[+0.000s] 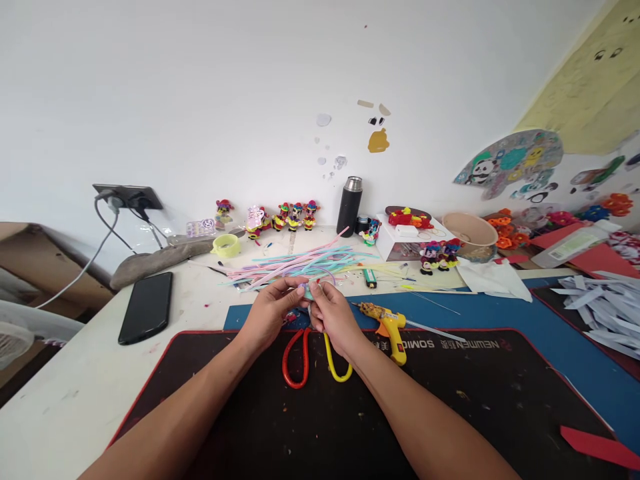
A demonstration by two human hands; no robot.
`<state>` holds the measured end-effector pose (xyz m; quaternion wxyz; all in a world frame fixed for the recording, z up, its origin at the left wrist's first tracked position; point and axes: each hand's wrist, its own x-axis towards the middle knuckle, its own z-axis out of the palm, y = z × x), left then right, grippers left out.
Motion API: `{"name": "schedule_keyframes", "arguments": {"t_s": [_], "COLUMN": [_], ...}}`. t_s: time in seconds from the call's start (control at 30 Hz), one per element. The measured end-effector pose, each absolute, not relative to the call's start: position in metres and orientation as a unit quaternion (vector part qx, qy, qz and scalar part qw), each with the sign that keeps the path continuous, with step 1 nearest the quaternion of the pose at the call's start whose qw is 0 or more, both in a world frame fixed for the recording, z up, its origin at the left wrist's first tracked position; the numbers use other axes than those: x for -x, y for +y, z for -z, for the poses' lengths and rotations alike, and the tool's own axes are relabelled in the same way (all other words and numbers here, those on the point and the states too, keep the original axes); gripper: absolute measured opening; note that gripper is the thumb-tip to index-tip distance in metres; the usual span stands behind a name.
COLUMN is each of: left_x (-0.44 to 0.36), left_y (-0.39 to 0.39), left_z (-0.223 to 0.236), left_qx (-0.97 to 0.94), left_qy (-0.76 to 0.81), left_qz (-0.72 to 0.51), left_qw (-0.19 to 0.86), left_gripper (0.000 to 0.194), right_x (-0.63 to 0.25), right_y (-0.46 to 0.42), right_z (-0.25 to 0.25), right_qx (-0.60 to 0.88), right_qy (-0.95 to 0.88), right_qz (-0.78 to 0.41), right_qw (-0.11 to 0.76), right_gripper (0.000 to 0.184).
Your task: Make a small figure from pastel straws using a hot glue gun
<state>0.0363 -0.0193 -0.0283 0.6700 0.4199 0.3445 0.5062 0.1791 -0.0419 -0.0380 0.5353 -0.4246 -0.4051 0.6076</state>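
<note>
My left hand (276,308) and my right hand (331,313) meet over the back edge of the black mat, both closed in a pinch. Between their fingertips is a small lavender and teal pipe cleaner piece (307,291), mostly covered by the fingers. A thin lavender strand curves up behind my right hand. Below the hands lie scissors with one red and one yellow handle (296,373), their blades hidden. A yellow hot glue gun (393,327) rests right of my right hand. Just beyond the hands is a loose pile of pink, teal and yellow pipe cleaners (280,267).
A black phone (146,308) lies on the left. Yellow tape (226,245), several small figures (296,217) and a black flask (350,207) stand near the wall. A green lighter (370,278) lies behind the glue gun. White paper strips (600,307) are heaped at the right.
</note>
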Motion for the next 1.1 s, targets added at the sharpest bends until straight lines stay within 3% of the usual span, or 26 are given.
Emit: {"name": "schedule_keyframes", "arguments": {"t_s": [0.4, 1.1], "left_x": [-0.036, -0.036], "left_y": [-0.016, -0.017], "left_z": [0.038, 0.032], "left_qx": [-0.443, -0.365], "left_qy": [0.351, 0.316], "left_qz": [-0.509, -0.513], "left_qw": [0.649, 0.709], "left_gripper": [0.032, 0.026], "right_x": [-0.178, -0.178], "right_y": [-0.041, -0.043], "right_z": [0.039, 0.040], "right_qx": [0.434, 0.429], "right_qy": [-0.414, -0.423], "right_qz": [-0.603, -0.605], "right_qw": [0.526, 0.520], "right_gripper": [0.050, 0.050]}}
